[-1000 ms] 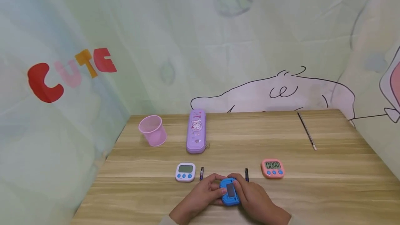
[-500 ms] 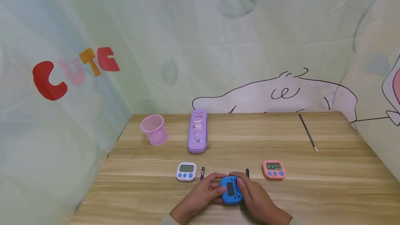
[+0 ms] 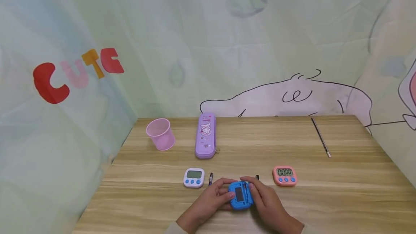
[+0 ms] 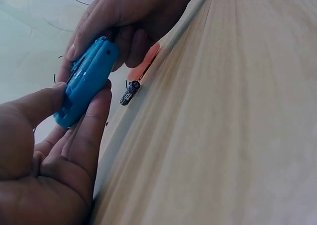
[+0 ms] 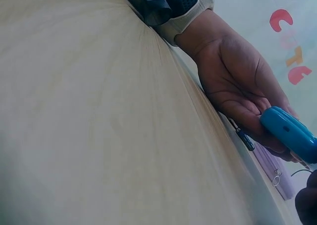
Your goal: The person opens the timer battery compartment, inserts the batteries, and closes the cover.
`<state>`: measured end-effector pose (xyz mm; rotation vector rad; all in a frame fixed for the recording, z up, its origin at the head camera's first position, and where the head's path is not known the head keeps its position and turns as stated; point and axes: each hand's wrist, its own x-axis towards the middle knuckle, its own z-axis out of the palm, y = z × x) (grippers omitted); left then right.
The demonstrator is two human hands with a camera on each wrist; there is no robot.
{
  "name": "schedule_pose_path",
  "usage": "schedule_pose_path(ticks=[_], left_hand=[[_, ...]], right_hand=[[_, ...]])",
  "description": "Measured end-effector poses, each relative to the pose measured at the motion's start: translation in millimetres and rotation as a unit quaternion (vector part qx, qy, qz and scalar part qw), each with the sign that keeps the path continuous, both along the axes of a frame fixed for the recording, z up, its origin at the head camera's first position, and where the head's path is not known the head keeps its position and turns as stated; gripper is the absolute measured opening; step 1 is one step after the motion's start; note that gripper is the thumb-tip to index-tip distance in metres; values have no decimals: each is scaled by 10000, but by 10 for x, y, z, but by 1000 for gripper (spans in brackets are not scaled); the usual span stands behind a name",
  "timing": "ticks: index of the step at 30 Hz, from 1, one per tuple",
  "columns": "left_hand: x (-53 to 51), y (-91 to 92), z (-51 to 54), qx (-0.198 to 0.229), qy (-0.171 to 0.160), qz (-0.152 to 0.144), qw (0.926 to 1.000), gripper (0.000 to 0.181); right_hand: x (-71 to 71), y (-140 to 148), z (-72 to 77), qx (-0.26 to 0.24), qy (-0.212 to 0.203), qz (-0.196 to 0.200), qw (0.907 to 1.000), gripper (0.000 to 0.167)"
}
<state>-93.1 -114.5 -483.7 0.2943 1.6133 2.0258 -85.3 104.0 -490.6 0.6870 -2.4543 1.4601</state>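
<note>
A blue digital timer [image 3: 239, 195] is held above the table with its back, which bears a dark rectangle, facing up. My left hand [image 3: 209, 200] grips its left side, thumb on the back and fingers beneath, as the left wrist view also shows on the timer [image 4: 89, 84]. At its right edge, the thumb and index finger of my right hand [image 3: 269, 205] pinch it beside an uncovered slot. Whether a loose cover is between these fingers is unclear. One small battery [image 3: 211, 178] lies beyond the left hand; another battery [image 3: 257, 177] is partly hidden behind the right.
A white timer [image 3: 194, 178] lies on the left and a pink timer [image 3: 284, 176] on the right. Farther back are a pink cup [image 3: 162, 138], a purple pencil case [image 3: 205, 138] and a pencil [image 3: 321, 138]. A printed curtain [image 3: 260, 53] stands behind the table.
My right thumb has moved a little right and away along the blue timer's edge, and more of the slot there shows. The left hand keeps its hold; the view has shifted slightly.
</note>
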Motion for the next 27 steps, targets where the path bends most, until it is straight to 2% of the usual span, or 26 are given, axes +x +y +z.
schedule_pose_path(ticks=[5, 10, 15, 18, 21, 27], left_hand=[[-7, 9, -5, 49, -20, 134, 9999, 43], [-15, 15, -11, 78, -49, 250, 9996, 43], [-26, 12, -13, 88, -89, 315, 9994, 44], [-32, 12, -16, 55, -77, 332, 9994, 44], [-35, 13, -21, 42, -11, 332, 9994, 45], [-34, 3, -26, 112, 56, 302, 9995, 45]], right_hand=[[1, 15, 17, -120, 398, 77, 9991, 29], [12, 45, 5, -381, 507, 272, 9976, 29], [64, 110, 24, -707, -73, 699, 9950, 27], [103, 160, 40, -653, -529, 1112, 9902, 25], [125, 199, 45, -544, -782, 1400, 9856, 23], [110, 250, 26, -241, -1044, 1372, 9847, 23]])
